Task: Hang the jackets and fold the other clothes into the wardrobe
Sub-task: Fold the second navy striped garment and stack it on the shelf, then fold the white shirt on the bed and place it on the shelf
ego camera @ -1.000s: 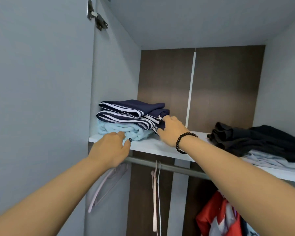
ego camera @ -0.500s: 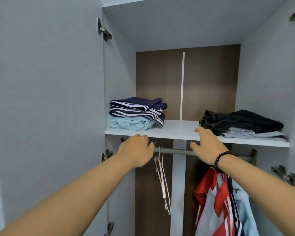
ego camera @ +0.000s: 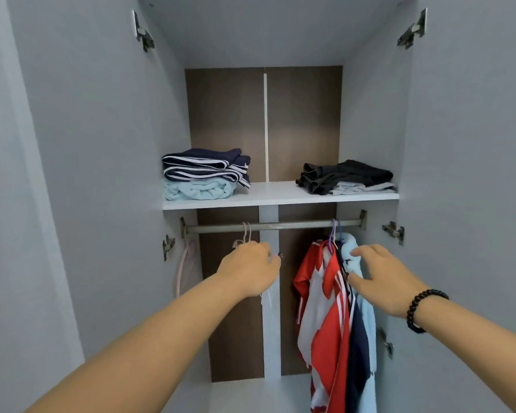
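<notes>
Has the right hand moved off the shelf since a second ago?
Yes. The right hand has dropped from the shelf to below the rail, beside the hanging light blue jacket.

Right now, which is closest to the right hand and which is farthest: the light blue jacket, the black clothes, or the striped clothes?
From the right hand:
1. Light blue jacket, hanging, at the fingers.
2. Black clothes, shelf above, right side.
3. Striped clothes, shelf's far left.

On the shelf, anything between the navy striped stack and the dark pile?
Nothing: in the head view the white shelf is bare between the navy striped stack on the left and the dark pile on the right.
</notes>
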Demonstrator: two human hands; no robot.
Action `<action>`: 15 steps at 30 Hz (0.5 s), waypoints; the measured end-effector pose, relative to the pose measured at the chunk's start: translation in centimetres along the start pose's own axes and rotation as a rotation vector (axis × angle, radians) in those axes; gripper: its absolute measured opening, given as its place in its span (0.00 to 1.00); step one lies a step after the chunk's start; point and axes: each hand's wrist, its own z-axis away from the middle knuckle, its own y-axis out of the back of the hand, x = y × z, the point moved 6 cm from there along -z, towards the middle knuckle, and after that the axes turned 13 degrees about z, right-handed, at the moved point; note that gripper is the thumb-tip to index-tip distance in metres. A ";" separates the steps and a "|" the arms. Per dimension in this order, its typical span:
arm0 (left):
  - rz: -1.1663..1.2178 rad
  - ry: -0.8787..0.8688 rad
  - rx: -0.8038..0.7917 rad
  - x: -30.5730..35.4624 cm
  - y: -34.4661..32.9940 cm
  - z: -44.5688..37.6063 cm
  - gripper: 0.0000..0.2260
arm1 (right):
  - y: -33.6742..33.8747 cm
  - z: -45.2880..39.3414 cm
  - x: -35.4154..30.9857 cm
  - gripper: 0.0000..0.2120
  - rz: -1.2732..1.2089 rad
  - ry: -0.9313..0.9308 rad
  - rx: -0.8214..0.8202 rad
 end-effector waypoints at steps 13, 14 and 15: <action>0.175 -0.237 -0.194 11.4 -8.8 1.1 0.15 | 4.1 12.1 9.9 0.24 0.041 -0.298 0.057; 0.186 -0.250 -0.216 12.6 -9.7 1.2 0.15 | 4.4 13.1 11.0 0.23 0.037 -0.330 0.065; 0.197 -0.265 -0.240 13.8 -10.6 1.4 0.15 | 4.7 14.2 12.2 0.23 0.037 -0.359 0.073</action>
